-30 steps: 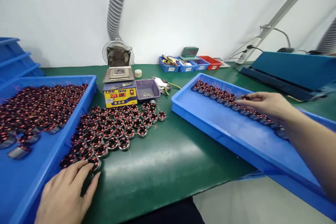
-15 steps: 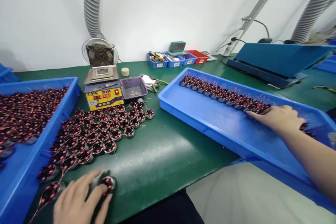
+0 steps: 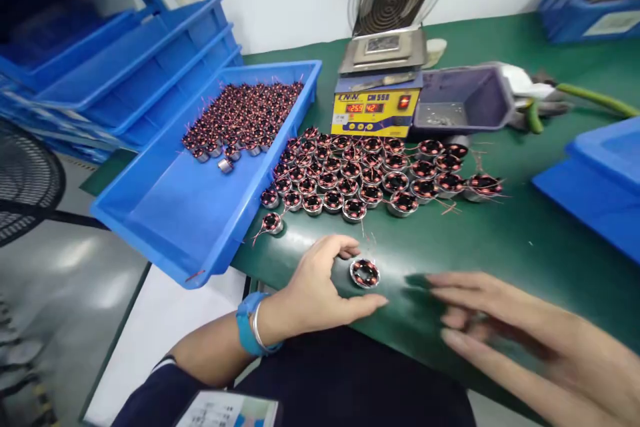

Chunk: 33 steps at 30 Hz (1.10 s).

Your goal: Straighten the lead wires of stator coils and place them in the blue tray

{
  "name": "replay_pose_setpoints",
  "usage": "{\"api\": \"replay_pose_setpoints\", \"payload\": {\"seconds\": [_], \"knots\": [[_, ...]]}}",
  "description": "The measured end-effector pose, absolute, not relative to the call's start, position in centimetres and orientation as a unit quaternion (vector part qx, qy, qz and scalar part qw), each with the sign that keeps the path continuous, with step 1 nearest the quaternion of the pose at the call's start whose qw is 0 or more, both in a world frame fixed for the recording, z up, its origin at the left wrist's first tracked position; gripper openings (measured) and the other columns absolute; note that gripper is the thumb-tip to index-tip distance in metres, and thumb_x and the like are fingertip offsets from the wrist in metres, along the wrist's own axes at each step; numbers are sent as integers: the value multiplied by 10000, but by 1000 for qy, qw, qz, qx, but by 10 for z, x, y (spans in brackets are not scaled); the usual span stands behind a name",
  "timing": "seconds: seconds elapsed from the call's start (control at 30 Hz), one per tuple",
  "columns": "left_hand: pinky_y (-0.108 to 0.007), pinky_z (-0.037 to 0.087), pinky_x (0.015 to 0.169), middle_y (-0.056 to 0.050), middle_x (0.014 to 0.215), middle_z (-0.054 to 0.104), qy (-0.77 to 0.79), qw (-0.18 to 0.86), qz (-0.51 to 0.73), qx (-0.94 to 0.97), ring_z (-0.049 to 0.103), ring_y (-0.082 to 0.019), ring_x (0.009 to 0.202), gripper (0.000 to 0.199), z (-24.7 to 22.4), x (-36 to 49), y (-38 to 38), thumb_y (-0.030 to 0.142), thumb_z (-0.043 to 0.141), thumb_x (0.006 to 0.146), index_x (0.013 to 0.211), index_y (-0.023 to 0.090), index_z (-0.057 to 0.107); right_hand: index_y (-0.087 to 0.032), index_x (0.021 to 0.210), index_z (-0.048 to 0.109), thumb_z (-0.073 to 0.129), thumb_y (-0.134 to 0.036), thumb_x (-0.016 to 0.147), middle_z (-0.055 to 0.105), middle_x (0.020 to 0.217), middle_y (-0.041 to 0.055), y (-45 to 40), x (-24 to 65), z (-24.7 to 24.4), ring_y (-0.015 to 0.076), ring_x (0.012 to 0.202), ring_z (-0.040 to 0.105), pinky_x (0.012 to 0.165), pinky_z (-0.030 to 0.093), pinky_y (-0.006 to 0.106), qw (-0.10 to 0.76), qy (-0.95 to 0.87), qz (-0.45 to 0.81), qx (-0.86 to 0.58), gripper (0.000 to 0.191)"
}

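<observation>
Head view, and from where I stand one wire-wound ring (image 3: pixel 365 273) sits on the green table (image 3: pixel 505 247), just below mid-frame, between the left hand's (image 3: pixel 320 290) widely parted thumb and fingers; whether they touch it, I can't tell. Lower right, the blurred right hand (image 3: pixel 530 330), thumb and fingers apart, is clear of it.

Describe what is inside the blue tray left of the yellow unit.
Copper-wound rings crowd the far part of the blue tray; one lies tipped. What lies beneath them is hidden.
</observation>
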State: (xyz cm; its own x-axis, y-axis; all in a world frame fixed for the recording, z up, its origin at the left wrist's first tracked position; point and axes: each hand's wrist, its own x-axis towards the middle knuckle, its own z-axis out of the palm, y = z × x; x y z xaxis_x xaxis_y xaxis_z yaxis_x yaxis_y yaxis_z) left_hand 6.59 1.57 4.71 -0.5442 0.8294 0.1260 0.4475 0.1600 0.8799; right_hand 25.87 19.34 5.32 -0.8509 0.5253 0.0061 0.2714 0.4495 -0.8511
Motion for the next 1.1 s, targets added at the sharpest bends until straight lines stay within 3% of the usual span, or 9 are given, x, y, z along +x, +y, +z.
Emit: {"api": "replay_pose_setpoints", "payload": {"seconds": [0.1,0.33,0.5,0.57,0.63,0.77,0.93,1.03,1.1], "knots": [[-321,520,792,-62,971,700,736,224,473,430,656,-211,888,481,52,64,22,393,850,669,1016,174,600,-234,887,796,700,-650,812,741,854,104,187,200,60,204,614,682,513,588,301,42,-815,556,-159,434],[-288,436,673,3,769,648,752,239,429,439,582,-163,709,338,53,58,23,393,840,679,792,193,592,-191,572,691,725,-742,745,663,663,67,185,164,53,146,582,632,557,571,247,83,-742,641,-180,579],[-280,426,695,4,781,653,749,251,443,425,578,-155,739,379,59,58,16,376,890,621,783,182,609,-226,677,716,876,-723,525,699,711,36,199,182,44,159,609,679,587,631,279,176,-608,703,-325,544],[-261,426,668,12,793,635,743,290,459,391,563,-140,727,489,63,54,17,393,933,546,875,168,650,-221,693,716,876,-727,522,700,684,47,200,184,46,170,599,682,564,626,280,165,-619,689,-339,558],[-234,423,611,18,768,616,716,359,490,344,542,-110,665,529,66,50,22,400,918,572,958,144,663,-206,768,716,881,-708,540,716,701,67,195,183,50,181,608,692,570,624,285,116,-647,685,-313,575],[-191,430,556,11,695,623,640,456,550,282,540,-66,575,229,65,42,38,254,766,727,865,112,651,-194,1059,644,881,-669,588,741,782,73,176,176,52,181,642,703,608,621,288,104,-663,698,-250,709],[-200,503,591,18,640,643,607,503,567,239,598,-75,572,125,60,39,50,157,750,686,743,121,646,-192,1130,631,722,-515,831,670,709,20,165,175,45,141,582,641,573,584,267,180,-736,623,-193,450],[-197,498,569,50,566,606,601,521,563,226,557,-61,510,128,60,38,52,149,756,668,709,129,637,-218,1061,694,615,-355,886,640,689,10,166,177,46,132,570,612,599,575,273,219,-804,531,-154,236],[-193,490,563,63,534,584,599,524,562,223,539,-55,490,113,61,37,52,145,742,667,698,132,634,-241,988,729,571,-301,898,620,666,10,166,178,48,132,557,596,592,561,271,235,-828,490,-138,192]]}}
